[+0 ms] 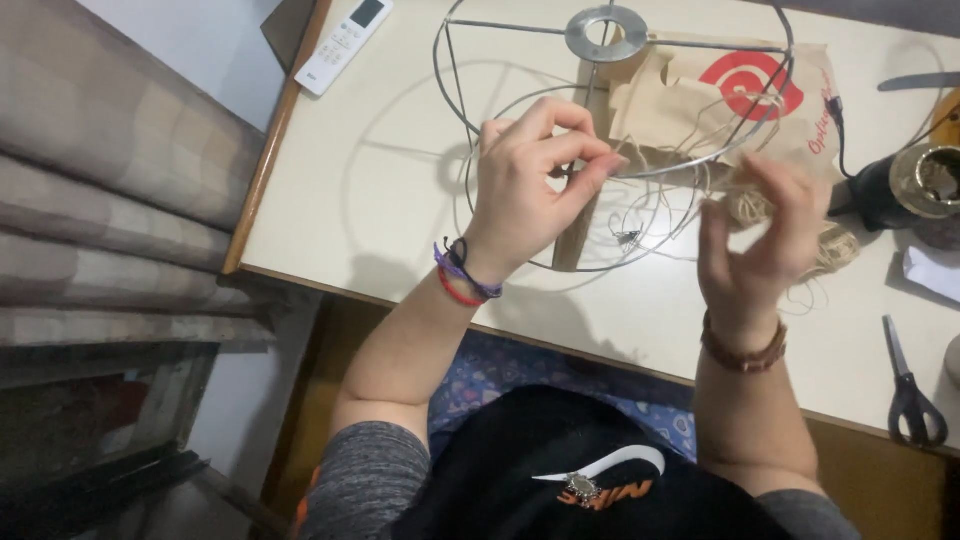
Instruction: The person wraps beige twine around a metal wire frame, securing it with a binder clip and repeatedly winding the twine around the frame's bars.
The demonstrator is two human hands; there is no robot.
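Pinching thin pale twine (668,190) between thumb and forefinger, our left hand (530,185) holds it right against the lower ring of a wire lampshade frame (610,100), fingers closed together on the strand where it meets the metal. Our right hand (765,235) hovers just beside it, blurred, fingers curled loosely; we cannot tell whether it grips the twine or merely guides it, though loose loops of the strand trail between the two hands and over the tabletop. Under the right hand lies a ball of twine (835,250), partly hidden by the fingers. The frame stands on the cream table (380,180), its upper ring crossed by spokes that meet in a flat metal washer-like hub (606,30). Seen through the frame lies a tan paper bag (700,95) with a red round mark, lying flat and crumpled; what it holds, if anything, cannot be seen. A wooden strip (575,235) rests under the frame near the left hand. Farther right sits a black glue gun (885,190) with its cord, next to a round brass-coloured container (935,175) whose inside is too dim to read. Black-handled scissors (910,390) lie near the table's front edge, and a white remote control (345,45) lies at the far left corner.
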